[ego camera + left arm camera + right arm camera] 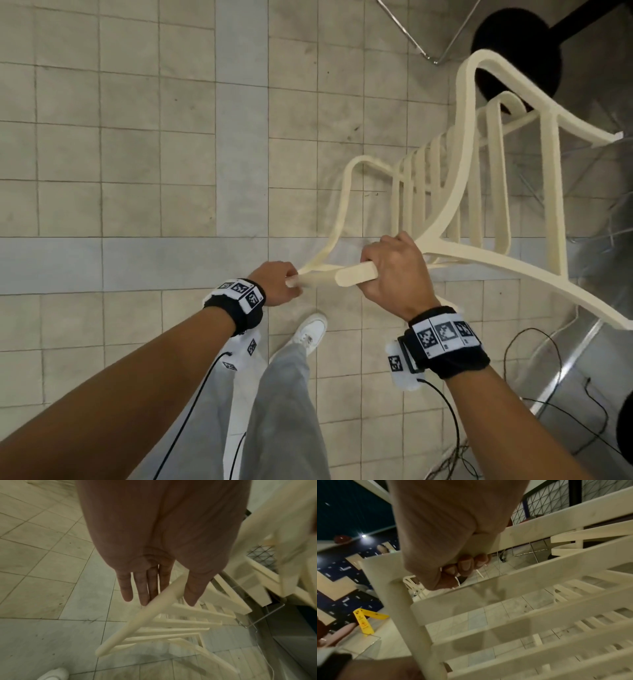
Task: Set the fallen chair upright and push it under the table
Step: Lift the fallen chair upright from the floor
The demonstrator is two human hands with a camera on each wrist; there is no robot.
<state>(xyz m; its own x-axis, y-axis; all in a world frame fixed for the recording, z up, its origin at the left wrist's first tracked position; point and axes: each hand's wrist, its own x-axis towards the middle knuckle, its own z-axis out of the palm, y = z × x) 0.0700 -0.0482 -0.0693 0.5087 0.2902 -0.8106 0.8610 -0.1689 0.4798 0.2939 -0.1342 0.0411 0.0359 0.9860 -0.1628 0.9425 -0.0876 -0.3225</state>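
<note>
The cream slatted chair is tilted over the tiled floor, held at its near end. My right hand grips a flat rail of it, fingers curled right round the rail, as the right wrist view shows with the right hand on the chair. My left hand is at the end of a neighbouring bar. In the left wrist view the left hand has straight fingers, and the chair's bar passes between them and the thumb. The table's black round base stands beyond the chair.
Thin metal chair legs stand near the table base. Black cables lie on the floor at the lower right, beside a shiny metal surface. My white shoe is just below the hands. A yellow floor sign stands farther off.
</note>
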